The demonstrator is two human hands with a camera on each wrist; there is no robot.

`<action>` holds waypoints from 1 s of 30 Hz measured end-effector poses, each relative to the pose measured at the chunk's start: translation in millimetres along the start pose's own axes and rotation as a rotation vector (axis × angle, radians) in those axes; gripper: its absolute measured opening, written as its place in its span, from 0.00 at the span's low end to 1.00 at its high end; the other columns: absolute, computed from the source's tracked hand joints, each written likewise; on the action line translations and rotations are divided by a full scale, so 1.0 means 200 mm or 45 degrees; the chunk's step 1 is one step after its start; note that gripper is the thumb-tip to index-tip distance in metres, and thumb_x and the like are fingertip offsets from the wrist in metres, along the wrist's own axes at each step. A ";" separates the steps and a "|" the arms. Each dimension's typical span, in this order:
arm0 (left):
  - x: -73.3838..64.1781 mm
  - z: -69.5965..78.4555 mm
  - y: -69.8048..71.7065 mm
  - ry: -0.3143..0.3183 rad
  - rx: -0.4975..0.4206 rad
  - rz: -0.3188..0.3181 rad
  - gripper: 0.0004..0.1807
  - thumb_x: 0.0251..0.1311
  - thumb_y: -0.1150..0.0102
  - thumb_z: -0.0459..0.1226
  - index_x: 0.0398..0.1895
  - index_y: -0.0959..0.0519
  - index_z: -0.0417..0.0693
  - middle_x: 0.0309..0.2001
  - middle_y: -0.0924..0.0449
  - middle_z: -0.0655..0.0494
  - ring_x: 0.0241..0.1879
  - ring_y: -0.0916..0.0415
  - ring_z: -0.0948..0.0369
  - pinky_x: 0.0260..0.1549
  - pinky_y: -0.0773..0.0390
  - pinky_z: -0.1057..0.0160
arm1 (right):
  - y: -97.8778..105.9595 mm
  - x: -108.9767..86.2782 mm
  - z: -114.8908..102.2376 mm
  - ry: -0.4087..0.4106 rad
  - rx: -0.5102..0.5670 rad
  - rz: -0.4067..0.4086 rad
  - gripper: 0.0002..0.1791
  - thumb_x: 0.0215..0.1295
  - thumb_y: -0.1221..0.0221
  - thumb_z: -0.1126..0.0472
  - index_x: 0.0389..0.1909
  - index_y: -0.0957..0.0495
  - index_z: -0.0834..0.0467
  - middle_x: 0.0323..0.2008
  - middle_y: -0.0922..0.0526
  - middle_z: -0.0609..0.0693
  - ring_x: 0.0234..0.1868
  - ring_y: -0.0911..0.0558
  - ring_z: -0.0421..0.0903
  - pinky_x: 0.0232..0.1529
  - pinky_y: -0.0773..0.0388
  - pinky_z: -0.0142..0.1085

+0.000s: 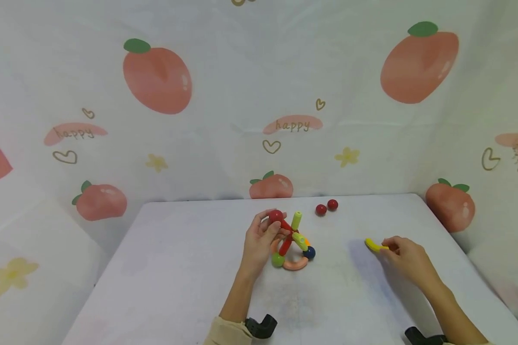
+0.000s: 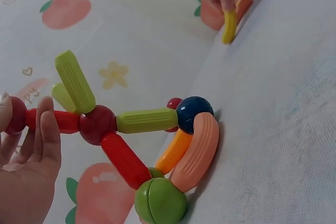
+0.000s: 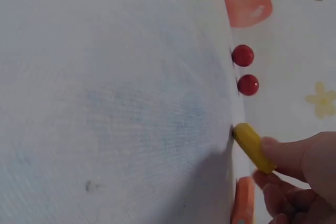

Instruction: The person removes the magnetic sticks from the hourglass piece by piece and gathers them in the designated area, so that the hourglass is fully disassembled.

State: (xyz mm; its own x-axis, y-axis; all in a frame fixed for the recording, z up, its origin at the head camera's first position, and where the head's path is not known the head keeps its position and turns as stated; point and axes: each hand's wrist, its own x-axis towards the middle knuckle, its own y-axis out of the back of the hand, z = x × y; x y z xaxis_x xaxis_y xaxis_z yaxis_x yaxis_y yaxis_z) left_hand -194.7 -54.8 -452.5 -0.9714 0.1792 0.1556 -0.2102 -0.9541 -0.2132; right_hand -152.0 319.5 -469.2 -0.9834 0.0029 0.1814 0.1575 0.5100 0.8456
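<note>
A structure of magnetic rods and balls stands on the table. Its base has a green ball [image 2: 160, 200], a dark blue ball [image 2: 194, 113] and curved rods in coral [image 2: 197, 153] and orange [image 2: 175, 150]. Red and lime rods meet at a central red ball [image 2: 97, 125]. My left hand [image 1: 259, 239] holds the upper red ball [image 1: 276, 215], its fingers beside the short red rod attached to it. Off to the right, my right hand [image 1: 407, 258] pinches a curved yellow rod [image 3: 253, 147] between thumb and fingers, low over the table.
Two loose red balls [image 1: 321, 210] [image 1: 332, 205] lie near the table's back edge, right of the structure. A coral rod [image 3: 243, 200] lies beside the right hand in the right wrist view. The white table [image 1: 177, 268] meets a fruit-printed cloth [image 1: 224, 96] behind.
</note>
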 end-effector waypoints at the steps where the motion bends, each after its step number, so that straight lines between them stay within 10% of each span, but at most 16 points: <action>1: 0.00 0.00 0.00 -0.008 0.008 0.004 0.24 0.70 0.39 0.43 0.68 0.30 0.56 0.64 0.20 0.46 0.44 0.15 0.60 0.54 0.16 0.65 | 0.00 0.00 0.01 0.003 -0.015 -0.007 0.10 0.62 0.33 0.64 0.42 0.16 0.64 0.40 0.12 0.60 0.36 0.17 0.51 0.32 0.24 0.34; 7: 0.00 -0.03 -0.02 0.032 0.068 0.043 0.23 0.69 0.38 0.39 0.67 0.24 0.58 0.62 0.18 0.53 0.43 0.15 0.59 0.52 0.16 0.65 | -0.02 0.01 0.01 -0.022 -0.095 -0.075 0.06 0.60 0.34 0.65 0.36 0.16 0.64 0.52 0.15 0.68 0.45 0.15 0.63 0.36 0.23 0.45; 16: 0.01 -0.09 -0.06 0.196 0.260 0.120 0.18 0.69 0.37 0.45 0.61 0.18 0.62 0.52 0.14 0.54 0.41 0.17 0.57 0.47 0.18 0.64 | 0.00 0.03 -0.19 -0.010 -0.107 -0.020 0.12 0.65 0.35 0.61 0.44 0.17 0.66 0.40 0.19 0.62 0.39 0.19 0.56 0.41 0.19 0.51; 22: 0.00 -0.11 -0.06 0.212 0.334 0.131 0.20 0.69 0.37 0.45 0.63 0.20 0.66 0.54 0.15 0.57 0.45 0.18 0.58 0.49 0.16 0.61 | -0.01 0.12 -0.48 0.172 0.111 -0.002 0.11 0.67 0.34 0.59 0.47 0.15 0.59 0.43 0.16 0.54 0.40 0.21 0.47 0.38 0.20 0.31; 30: 0.00 -0.12 -0.05 0.078 0.416 0.094 0.20 0.69 0.38 0.45 0.63 0.19 0.65 0.52 0.14 0.55 0.43 0.18 0.60 0.47 0.17 0.65 | -0.10 0.25 -0.85 0.602 0.276 0.055 0.17 0.62 0.29 0.57 0.51 0.16 0.54 0.49 0.18 0.50 0.51 0.25 0.48 0.44 0.23 0.39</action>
State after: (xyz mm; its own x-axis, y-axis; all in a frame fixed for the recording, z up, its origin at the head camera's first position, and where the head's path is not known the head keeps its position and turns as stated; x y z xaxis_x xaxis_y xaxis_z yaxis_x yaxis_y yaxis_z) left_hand -195.0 -38.7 -473.0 -0.9896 0.1113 0.0912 -0.1021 -0.9897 0.1002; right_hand -188.5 162.5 -392.3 -0.8203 -0.3353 0.4634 0.1259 0.6844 0.7182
